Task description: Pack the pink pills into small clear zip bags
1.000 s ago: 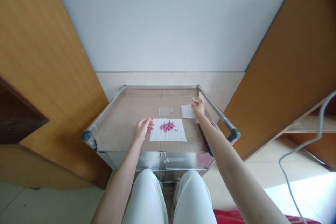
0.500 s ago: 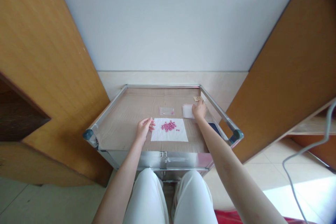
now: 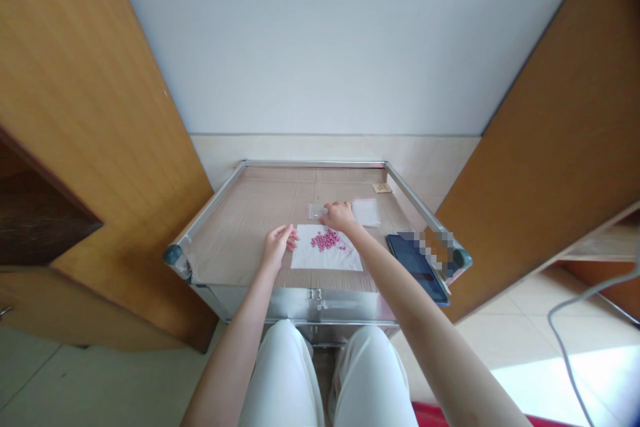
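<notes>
A heap of small pink pills [image 3: 325, 239] lies on a white paper sheet [image 3: 327, 258] on a steel cart's top [image 3: 240, 220]. My left hand [image 3: 278, 245] rests at the sheet's left edge, fingers loosely curled and apart, holding nothing. My right hand [image 3: 339, 215] reaches over the sheet's far edge, fingers down on a small clear bag [image 3: 315, 211] with a few pills in it. I cannot tell whether it grips the bag. A stack of empty clear bags [image 3: 367, 211] lies just right of that hand.
A dark phone or tablet [image 3: 417, 267] lies at the cart's right front edge. A small tan tag [image 3: 382, 187] sits at the far right corner. Raised steel rails [image 3: 205, 210] ring the cart. Wooden panels stand on both sides. A grey cable [image 3: 575, 320] hangs at the right.
My right hand has moved left from the stack of empty bags to the small bag with pills. The left hand has stayed by the sheet. The view shifted slightly.
</notes>
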{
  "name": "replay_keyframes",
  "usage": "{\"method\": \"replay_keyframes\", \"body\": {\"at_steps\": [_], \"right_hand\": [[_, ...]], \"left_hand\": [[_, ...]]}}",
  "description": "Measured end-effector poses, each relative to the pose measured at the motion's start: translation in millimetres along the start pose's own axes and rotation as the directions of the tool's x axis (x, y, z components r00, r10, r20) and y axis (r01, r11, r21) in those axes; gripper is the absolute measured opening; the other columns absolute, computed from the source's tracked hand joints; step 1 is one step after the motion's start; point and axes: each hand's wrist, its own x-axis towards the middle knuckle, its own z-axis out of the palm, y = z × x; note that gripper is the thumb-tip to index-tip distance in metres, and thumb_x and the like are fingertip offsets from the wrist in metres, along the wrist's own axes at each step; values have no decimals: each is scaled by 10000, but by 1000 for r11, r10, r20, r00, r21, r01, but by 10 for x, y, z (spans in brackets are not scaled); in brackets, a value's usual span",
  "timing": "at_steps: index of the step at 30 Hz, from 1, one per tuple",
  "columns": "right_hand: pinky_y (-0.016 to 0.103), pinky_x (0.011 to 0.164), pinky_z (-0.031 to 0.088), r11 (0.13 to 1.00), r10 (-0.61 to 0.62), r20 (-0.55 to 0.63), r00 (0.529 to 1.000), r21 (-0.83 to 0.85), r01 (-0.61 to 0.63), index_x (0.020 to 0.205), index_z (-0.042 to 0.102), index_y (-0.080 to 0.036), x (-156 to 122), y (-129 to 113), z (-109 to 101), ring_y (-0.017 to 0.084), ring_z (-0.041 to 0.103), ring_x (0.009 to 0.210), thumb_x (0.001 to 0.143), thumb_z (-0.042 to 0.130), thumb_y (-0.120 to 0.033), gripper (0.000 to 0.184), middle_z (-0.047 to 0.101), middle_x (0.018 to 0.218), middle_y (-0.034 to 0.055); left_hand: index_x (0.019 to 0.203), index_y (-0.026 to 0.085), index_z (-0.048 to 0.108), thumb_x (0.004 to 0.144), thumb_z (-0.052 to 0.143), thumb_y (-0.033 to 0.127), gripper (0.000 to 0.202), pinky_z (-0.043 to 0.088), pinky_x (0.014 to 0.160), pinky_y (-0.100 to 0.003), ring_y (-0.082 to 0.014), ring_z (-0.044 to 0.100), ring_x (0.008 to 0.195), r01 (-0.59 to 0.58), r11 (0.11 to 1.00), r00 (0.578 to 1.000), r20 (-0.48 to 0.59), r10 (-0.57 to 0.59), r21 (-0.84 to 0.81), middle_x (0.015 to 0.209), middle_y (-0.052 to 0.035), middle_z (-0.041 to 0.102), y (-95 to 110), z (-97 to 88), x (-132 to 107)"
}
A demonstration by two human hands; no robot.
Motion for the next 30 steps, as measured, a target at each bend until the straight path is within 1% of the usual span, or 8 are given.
{"method": "replay_keyframes", "body": {"at_steps": [8,11,13,17,20,22,26,30], "right_hand": [[409,868,198,995,-63,13,998,-83,64,818,617,-145,-41,-71,19,232,520,898,816,362,-265,281,632,848,136],[391,862,234,995,79,-54,995,69,-75,830,624,-158,-30,-35,82,219,539,883,817,357,-256,285,636,864,130],[359,840,285,942,196,-114,974,299,-154,853,623,-175,-12,19,125,206,553,873,804,384,-278,265,641,873,111],[294,747,384,583,344,-149,927,808,-87,818,621,-161,-17,128,121,176,578,819,753,443,-360,276,647,843,85],[293,724,405,280,360,-116,926,960,11,788,616,-150,-110,141,28,169,583,799,702,490,-425,315,645,840,87],[292,719,409,144,339,-72,938,989,23,803,610,-155,-202,121,-40,165,581,816,674,519,-450,335,637,882,88],[283,716,412,-22,234,18,972,1000,-13,837,599,-171,-382,58,-114,153,582,821,653,549,-473,358,627,909,74],[271,694,415,-107,96,55,994,993,-44,798,599,-164,-522,-33,-140,141,581,777,658,565,-460,329,625,879,61]], "left_hand": [[687,109,557,668,530,468,361,382,386,-181,-91,520,419,0,1000,1000,5,-1,17,563,-46,600,4,5,-8],[685,112,557,669,528,469,358,380,383,-180,-90,520,418,-4,1000,1000,5,4,20,566,-46,603,-9,-3,-3],[681,115,559,669,529,466,353,378,383,-181,-89,519,417,-5,1000,1000,8,5,17,566,-44,604,-15,-9,-1],[678,118,562,670,531,455,339,377,391,-186,-90,521,422,-5,1000,1000,9,5,9,564,-36,602,-22,-14,1],[687,120,562,678,525,452,334,383,408,-190,-93,530,448,-19,1000,1000,2,19,8,579,-37,604,-24,-4,2],[701,125,565,683,523,449,328,396,437,-195,-100,544,488,-49,999,999,-2,49,17,600,-38,607,-17,13,1],[799,145,568,687,540,422,301,433,561,-206,-141,590,712,-113,993,994,6,112,33,761,-65,632,53,89,9],[983,171,543,700,548,390,359,427,749,-245,-167,546,946,-104,995,995,12,104,-6,1013,-92,598,210,234,59]]}}
